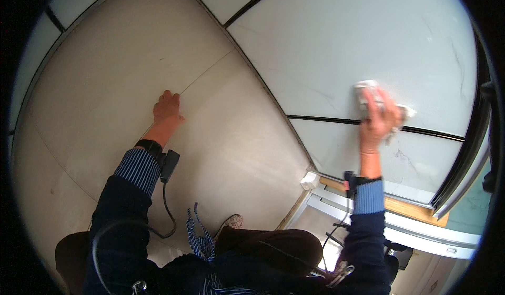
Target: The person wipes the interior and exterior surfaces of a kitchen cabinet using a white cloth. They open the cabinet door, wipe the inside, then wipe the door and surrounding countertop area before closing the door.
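Note:
My right hand (378, 119) presses a crumpled white cloth (366, 86) against a glossy pale panel (331, 54) with faint grey marble veining. The hand is blurred, and a cloth end sticks out past the fingers on the right. Just below it, a black strip (319, 119) separates this panel from a smaller pale panel (327, 145). Over on the left, my left hand (167, 107) holds nothing, back turned up and fingers slightly apart. It is above the beige tiled floor (118, 78); whether it touches the floor I cannot tell.
A white block (310, 180) sits at the panel's lower corner, beside a wooden strip (414, 213) and a white door frame (434, 236). Cables (167, 216) run from black wrist devices (169, 165). More pale panels (85, 3) line the far left. A patterned shoe (233, 221) rests on the floor.

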### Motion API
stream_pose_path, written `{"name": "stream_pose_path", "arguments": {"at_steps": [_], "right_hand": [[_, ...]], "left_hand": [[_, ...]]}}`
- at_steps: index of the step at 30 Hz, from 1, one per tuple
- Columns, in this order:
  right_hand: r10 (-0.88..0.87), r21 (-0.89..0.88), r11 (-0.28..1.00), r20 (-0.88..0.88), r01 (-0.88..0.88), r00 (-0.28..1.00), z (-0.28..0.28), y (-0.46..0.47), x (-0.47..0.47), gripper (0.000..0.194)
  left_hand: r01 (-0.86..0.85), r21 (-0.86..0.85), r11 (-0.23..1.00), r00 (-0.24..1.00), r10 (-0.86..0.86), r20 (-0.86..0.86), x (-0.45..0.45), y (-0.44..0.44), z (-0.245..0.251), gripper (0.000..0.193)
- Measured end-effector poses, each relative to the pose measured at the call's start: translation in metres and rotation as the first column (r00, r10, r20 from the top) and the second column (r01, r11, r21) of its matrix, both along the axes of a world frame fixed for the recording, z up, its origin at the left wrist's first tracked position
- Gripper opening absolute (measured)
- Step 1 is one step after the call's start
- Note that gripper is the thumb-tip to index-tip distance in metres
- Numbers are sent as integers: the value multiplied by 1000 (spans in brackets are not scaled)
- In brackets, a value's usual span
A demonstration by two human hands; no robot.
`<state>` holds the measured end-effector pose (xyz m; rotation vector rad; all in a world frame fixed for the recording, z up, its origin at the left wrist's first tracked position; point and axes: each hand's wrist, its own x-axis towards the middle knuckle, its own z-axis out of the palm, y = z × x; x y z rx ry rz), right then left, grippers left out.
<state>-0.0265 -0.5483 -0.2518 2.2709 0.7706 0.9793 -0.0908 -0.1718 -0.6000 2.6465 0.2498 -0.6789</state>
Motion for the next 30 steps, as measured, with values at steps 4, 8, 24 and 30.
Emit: {"name": "stream_pose_path", "arguments": {"at_steps": [4,8,24,30], "right_hand": [[78,169,985,-293,-29,953,-136,-9,-5,38],[-33,32,995,-765,90,643,-239,1,-12,29],[200,214,953,82,-213,976,-41,34,46,39],[250,160,968,-542,-194,802,-225,22,12,25]], "left_hand": [[-11,-52,999,1000,10,-10,1,3,-1,64],[-5,-80,997,999,1,-43,2,10,7,62],[3,-38,999,1000,-4,-19,-1,7,0,65],[-11,-112,994,1000,14,21,-3,10,1,58]]}}
